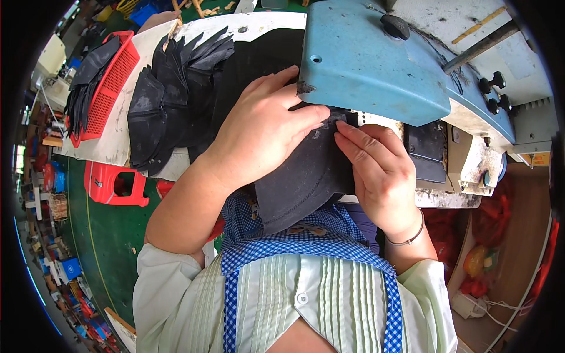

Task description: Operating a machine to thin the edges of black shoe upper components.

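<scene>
A black piece of sheet material (303,176) with a curved, stitched-looking line hangs over the near table edge toward my lap. Its far edge lies beneath the blue machine head (371,70). My left hand (265,126) is closed on the piece's upper left part, thumb and forefinger close together near the machine's lower edge; its other fingers reach forward beside the machine's corner. From the right, my right hand (379,167) pinches the edge of the same piece, its fingertips pressed together. The material between the fingertips is partly hidden.
Stacked black pieces (170,100) fan out on the white table (247,22) to the left. Beyond them a red plastic basket (109,97) holds more. A red stool (116,183) stands on the green floor below. Black knobs (494,91) jut from the machine's right side.
</scene>
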`<state>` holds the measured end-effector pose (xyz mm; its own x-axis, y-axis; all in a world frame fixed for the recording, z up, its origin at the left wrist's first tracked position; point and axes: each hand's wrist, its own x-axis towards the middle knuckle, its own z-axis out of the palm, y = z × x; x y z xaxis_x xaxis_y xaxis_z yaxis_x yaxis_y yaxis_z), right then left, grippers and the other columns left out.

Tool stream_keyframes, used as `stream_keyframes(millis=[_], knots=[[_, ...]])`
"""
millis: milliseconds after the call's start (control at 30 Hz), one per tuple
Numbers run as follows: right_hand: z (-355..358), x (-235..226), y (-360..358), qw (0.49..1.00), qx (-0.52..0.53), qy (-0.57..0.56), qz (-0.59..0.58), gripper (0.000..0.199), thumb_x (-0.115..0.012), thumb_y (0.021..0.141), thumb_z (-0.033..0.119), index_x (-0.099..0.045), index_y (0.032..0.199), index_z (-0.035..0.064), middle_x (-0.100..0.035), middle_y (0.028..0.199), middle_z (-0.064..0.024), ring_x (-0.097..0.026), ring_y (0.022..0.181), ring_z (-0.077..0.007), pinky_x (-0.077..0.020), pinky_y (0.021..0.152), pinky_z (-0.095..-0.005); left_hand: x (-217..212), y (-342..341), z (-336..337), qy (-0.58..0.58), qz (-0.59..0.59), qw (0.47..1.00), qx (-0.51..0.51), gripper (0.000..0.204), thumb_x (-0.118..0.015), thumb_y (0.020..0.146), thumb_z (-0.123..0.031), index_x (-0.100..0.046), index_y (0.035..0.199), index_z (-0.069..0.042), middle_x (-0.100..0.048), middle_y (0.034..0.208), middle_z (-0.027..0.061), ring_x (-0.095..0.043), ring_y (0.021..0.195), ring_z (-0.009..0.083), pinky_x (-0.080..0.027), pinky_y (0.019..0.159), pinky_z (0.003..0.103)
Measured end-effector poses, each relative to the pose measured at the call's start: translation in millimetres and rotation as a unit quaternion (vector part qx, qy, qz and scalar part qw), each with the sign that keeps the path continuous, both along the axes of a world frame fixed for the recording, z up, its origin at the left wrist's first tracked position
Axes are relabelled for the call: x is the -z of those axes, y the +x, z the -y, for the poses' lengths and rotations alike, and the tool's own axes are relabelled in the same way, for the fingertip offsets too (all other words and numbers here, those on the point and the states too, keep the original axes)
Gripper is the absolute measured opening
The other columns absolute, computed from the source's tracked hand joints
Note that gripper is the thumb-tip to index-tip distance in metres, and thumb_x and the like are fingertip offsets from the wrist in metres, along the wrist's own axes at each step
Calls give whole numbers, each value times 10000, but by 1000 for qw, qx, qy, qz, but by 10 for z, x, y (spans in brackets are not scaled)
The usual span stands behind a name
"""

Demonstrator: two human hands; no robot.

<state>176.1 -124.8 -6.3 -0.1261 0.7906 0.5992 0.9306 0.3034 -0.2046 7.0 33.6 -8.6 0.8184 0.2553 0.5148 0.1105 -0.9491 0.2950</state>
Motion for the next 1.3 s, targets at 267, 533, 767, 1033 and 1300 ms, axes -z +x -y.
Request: stream_keyframes(millis=[267,533,767,1033,1300], knots=[[-24,6,1,1000,7,-7,-9,437,-660,664,-15,-734,1091,-79,-731,1168,-178,-668,950,-309,-575,842,-384,-43,15,-81,-3,-20,1000,10,330,-826,813,-299,-759,1076,-112,-698,1127,110,-601,1242,385,-470,1034,489],[-30,11,-5,1000,22,-11,-9,442,-686,660,-65,-744,1098,-60,-737,1187,-157,-668,933,-300,-572,836,-379,-37,62,-178,20,-12,1000,0,308,-827,803,-284,-755,1053,-119,-685,1134,96,-618,1186,335,-476,983,491],[-23,16,-5,1000,16,-5,-25,442,-686,647,-67,-745,1086,-63,-741,1179,-156,-662,922,-292,-571,832,-371,-5,105,-176,42,11,999,-24,253,-828,795,-217,-757,1019,-123,-684,1095,77,-630,1095,323,-492,951,461],[-23,27,-4,999,21,5,-30,405,-677,681,-95,-746,1078,-51,-742,1177,-154,-668,913,-300,-573,834,-371,-82,128,-141,52,14,998,26,205,-803,797,-129,-744,988,-81,-692,920,116,-668,908,311,-532,877,433],[-15,11,-14,999,22,3,-34,373,-677,701,-92,-750,1063,-37,-741,1180,-150,-669,917,-301,-572,829,-371,-233,28,-155,-7,-12,997,76,308,-798,782,-99,-729,1072,-20,-687,1011,152,-666,964,356,-565,841,439]])
